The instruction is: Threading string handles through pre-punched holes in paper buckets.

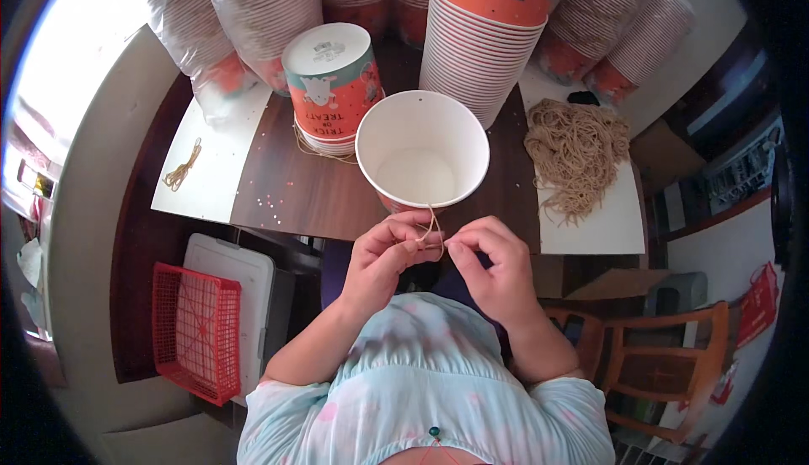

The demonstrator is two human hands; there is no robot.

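Note:
A large paper bucket [392, 191], white inside with an orange printed outside, stands tilted with its mouth toward me at the table's near edge. A thin tan string [436, 227] comes from the near rim and forms a loop between my hands. My left hand [379, 258] is closed on the string just below the rim, with thumb and forefinger pinched. Opposite it, my right hand [495, 267] pinches the string between thumb and fingertips. The exact course of the string between the fingers is too small to make out.
Upside-down orange buckets [337, 94] with string around them stand left. A tall bucket stack [480, 52] rises behind. A heap of tan strings [577, 153] lies right, a small string bundle [183, 166] far left. A red basket [198, 330] and wooden chair [661, 355] flank me.

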